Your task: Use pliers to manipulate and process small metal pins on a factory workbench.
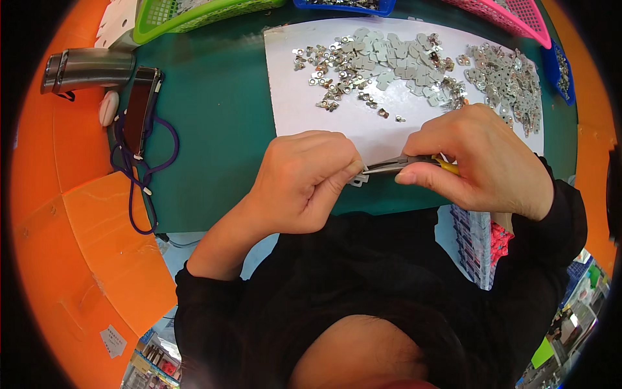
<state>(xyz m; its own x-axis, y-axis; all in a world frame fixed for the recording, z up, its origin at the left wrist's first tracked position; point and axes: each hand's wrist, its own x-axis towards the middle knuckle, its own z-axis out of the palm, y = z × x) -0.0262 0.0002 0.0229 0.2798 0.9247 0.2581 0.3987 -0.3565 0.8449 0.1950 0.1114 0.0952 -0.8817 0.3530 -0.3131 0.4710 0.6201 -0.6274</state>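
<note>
My left hand (304, 181) is closed, thumb against the curled fingers, pinching a small metal plate (358, 179) that pokes out below the fingertips. In my right hand (483, 159) is a pair of needle-nose pliers (389, 166) with yellow grips. The jaws point left and their tips meet the small plate beside my left thumb. Whether the jaws are clamped on it I cannot tell. Beyond my hands, a white sheet (291, 84) carries flat grey metal plates (402, 58), small shiny metal clips (334, 81) and a heap of silvery metal pieces (508, 81).
The green table (214, 129) bears a phone (141, 107) with a purple cord and a metal tumbler (91, 68) at left. Along the far edge stand a green basket (214, 18), a blue tray (343, 8) and a pink basket (518, 26). Orange panels (78, 227) flank the table.
</note>
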